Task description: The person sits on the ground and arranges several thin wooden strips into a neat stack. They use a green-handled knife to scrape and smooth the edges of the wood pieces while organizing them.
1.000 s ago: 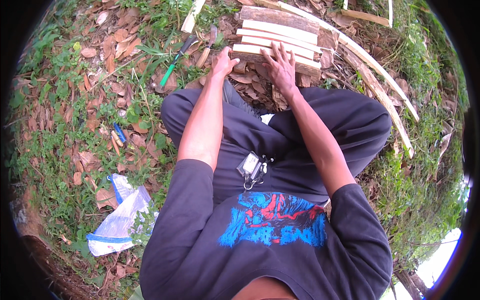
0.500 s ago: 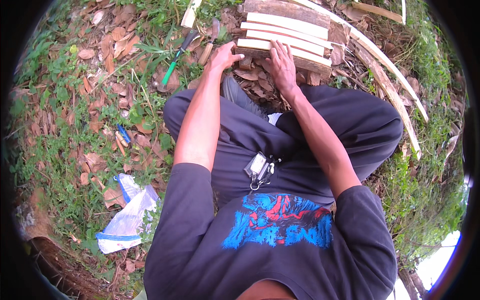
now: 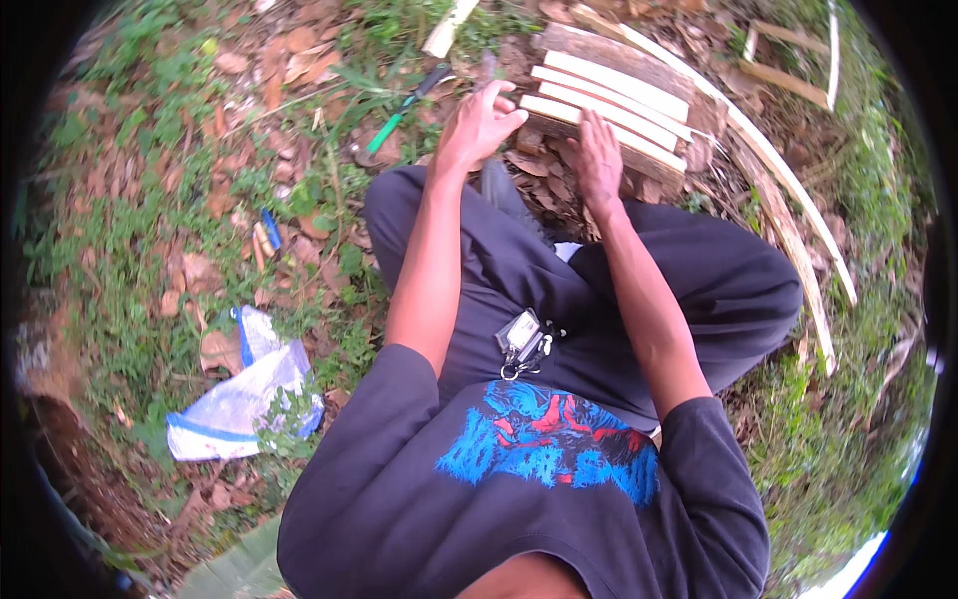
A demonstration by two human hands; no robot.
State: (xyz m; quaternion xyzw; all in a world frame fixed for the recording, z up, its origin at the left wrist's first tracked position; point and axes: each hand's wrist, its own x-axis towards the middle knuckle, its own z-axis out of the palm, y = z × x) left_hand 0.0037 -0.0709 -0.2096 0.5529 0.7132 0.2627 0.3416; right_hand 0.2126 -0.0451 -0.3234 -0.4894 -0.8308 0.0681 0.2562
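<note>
The pale wood strips (image 3: pixel 619 83) lie side by side, just on my side of the brown plank (image 3: pixel 589 45). I judge them light and quite stiff, maybe splintery, so both ends seem good to hold. Before the plank, my left hand (image 3: pixel 482 125) has thumb and fingers apart, gripping nothing that I see; my right hand (image 3: pixel 599 165) is flat, fingertips over the nearest one. Well left of the plank is a plastic bag (image 3: pixel 269 384), contents hidden.
</note>
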